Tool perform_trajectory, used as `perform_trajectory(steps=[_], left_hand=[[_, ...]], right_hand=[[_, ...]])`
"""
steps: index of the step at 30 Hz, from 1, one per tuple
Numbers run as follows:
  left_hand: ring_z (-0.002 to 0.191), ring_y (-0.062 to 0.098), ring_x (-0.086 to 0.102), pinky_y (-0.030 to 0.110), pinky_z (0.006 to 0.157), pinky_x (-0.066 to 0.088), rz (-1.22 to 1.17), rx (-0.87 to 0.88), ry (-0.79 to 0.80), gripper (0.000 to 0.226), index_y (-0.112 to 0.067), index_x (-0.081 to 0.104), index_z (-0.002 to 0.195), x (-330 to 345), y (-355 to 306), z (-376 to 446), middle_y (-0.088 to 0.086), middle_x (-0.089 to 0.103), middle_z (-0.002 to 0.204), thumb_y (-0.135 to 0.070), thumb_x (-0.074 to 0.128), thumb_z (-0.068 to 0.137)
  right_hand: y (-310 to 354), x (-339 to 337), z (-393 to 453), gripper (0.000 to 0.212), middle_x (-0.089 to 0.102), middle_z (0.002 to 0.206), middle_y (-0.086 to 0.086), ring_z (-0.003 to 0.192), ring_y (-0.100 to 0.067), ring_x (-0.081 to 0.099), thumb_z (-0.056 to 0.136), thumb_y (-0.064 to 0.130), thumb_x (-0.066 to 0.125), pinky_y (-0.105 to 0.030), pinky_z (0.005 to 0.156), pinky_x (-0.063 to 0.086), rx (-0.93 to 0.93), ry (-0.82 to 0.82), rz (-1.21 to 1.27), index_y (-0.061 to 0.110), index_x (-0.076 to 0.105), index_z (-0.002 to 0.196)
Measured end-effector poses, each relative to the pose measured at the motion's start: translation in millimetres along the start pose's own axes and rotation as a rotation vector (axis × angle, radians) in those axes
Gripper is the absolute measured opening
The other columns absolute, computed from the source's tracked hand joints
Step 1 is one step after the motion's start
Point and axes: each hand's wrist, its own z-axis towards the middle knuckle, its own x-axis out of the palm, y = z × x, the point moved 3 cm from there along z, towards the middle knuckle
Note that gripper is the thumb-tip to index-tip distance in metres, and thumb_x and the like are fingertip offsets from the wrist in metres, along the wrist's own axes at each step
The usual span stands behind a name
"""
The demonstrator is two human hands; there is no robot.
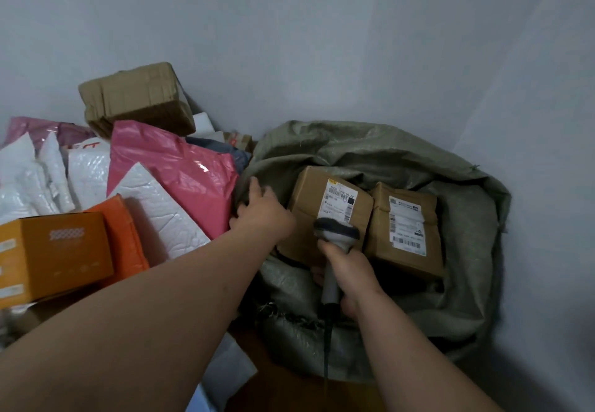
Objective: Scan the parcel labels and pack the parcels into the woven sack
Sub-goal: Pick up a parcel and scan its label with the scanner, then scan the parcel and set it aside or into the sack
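- Two brown cardboard parcels lie side by side inside the open woven sack (pixel 463 218), labels up: the left parcel (pixel 325 205) touching the right parcel (pixel 407 234) along one edge.
- Gripping the sack's left rim is the left hand (pixel 262 215), fingers curled over the green fabric just beside the left parcel.
- Wrapped round the grey handle of a barcode scanner (pixel 335 244) is the right hand (pixel 351 278); the scanner's dark head sits over the near end of the left parcel, below its white label (pixel 339 200), and its cable runs down across the near rim of the sack.
- Crowding the sack's left side is a heap of unpacked parcels: a pink mailer (pixel 180 173) leaning against the rim, a white bubble mailer (pixel 157 208) in front of it, an orange box (pixel 54 250) nearer the person, and a taped cardboard box (pixel 138 102) on top at the back.
- Behind and to the right the sack sits close to a plain grey wall (pixel 354 41); its rumpled fabric stands up around the parcels on all sides.
- Free room inside the sack shows to the right of the right parcel and beyond both.
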Motion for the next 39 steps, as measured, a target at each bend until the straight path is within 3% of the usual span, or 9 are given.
perform_trajectory(steps=[8,12,17,23,27,30,34,37,39], left_hand=[[0.137,0.03,0.042,0.045,0.114,0.038,-0.335,0.29,-0.042,0.065,-0.014,0.033,0.153,-54,15,-58,0.013,0.036,0.155,-0.031,0.059,0.096],[0.094,0.009,0.058,0.026,0.077,0.05,-0.427,0.285,-0.068,0.058,-0.018,0.041,0.149,-63,55,-96,0.001,0.06,0.123,-0.028,0.061,0.095],[0.108,0.021,0.057,0.028,0.089,0.042,-0.379,0.296,-0.127,0.048,-0.017,0.051,0.141,-66,104,-148,0.005,0.062,0.129,-0.03,0.059,0.095],[0.089,0.013,0.056,0.023,0.078,0.039,-0.414,0.255,-0.101,0.043,-0.018,0.054,0.138,-57,152,-200,-0.006,0.06,0.106,-0.03,0.058,0.097],[0.091,0.017,0.061,0.031,0.084,0.053,-0.495,0.169,-0.066,0.043,-0.016,0.055,0.137,-55,180,-220,-0.002,0.061,0.108,-0.028,0.059,0.097],[0.098,0.025,0.065,0.043,0.091,0.055,-0.644,0.036,0.058,0.044,-0.019,0.054,0.133,-50,191,-234,0.004,0.063,0.114,-0.038,0.062,0.095],[0.107,0.035,0.062,0.054,0.074,0.057,-1.104,-0.111,0.504,0.063,-0.027,0.055,0.116,-35,175,-264,0.005,0.061,0.127,-0.07,0.069,0.071],[0.11,0.037,0.066,0.053,0.088,0.056,-1.307,-0.027,0.609,0.068,-0.023,0.075,0.111,-34,155,-278,0.012,0.073,0.115,-0.074,0.064,0.067],[0.093,0.032,0.072,0.043,0.079,0.06,-1.434,0.001,0.577,0.061,-0.01,0.073,0.116,-40,149,-288,0.016,0.073,0.108,-0.057,0.064,0.08]], right_hand=[[6,8,-72,0.028,0.077,0.081,-0.012,0.068,-0.022,0.075,0.086,0.027,0.071,-0.03,0.057,0.056,-0.131,-0.023,-0.021,0.009,0.065,0.106],[-5,25,-123,0.024,0.075,0.083,-0.01,0.06,-0.017,0.073,0.086,0.023,0.075,-0.027,0.051,0.053,-0.173,0.0,-0.088,0.008,0.066,0.103],[-30,52,-183,0.032,0.074,0.072,0.0,0.065,-0.016,0.07,0.075,0.029,0.085,-0.027,0.053,0.051,-0.216,0.103,-0.307,0.016,0.071,0.101],[-66,89,-215,0.07,0.066,0.119,0.0,0.11,-0.02,0.062,0.067,0.019,0.089,-0.037,0.091,0.055,-0.251,0.129,-0.733,0.022,0.058,0.129],[-77,90,-226,0.042,0.062,0.094,-0.009,0.08,-0.021,0.06,0.077,-0.001,0.069,-0.039,0.075,0.056,-0.236,-0.061,-0.676,0.016,0.058,0.113],[-67,80,-241,0.04,0.059,0.085,-0.014,0.067,-0.024,0.056,0.079,-0.006,0.064,-0.035,0.059,0.05,-0.308,-0.149,-0.427,0.016,0.055,0.11],[-52,75,-272,0.046,0.071,0.104,-0.012,0.098,-0.032,0.067,0.076,-0.004,0.074,-0.053,0.084,0.059,-0.453,0.018,-0.206,0.022,0.061,0.112],[-57,80,-287,0.05,0.077,0.1,0.002,0.096,-0.019,0.072,0.072,0.01,0.084,-0.038,0.08,0.06,-0.463,0.273,-0.179,0.024,0.067,0.116],[-64,80,-294,0.05,0.077,0.09,0.001,0.082,-0.016,0.073,0.068,0.024,0.086,-0.033,0.07,0.058,-0.443,0.33,-0.151,0.022,0.068,0.114]])
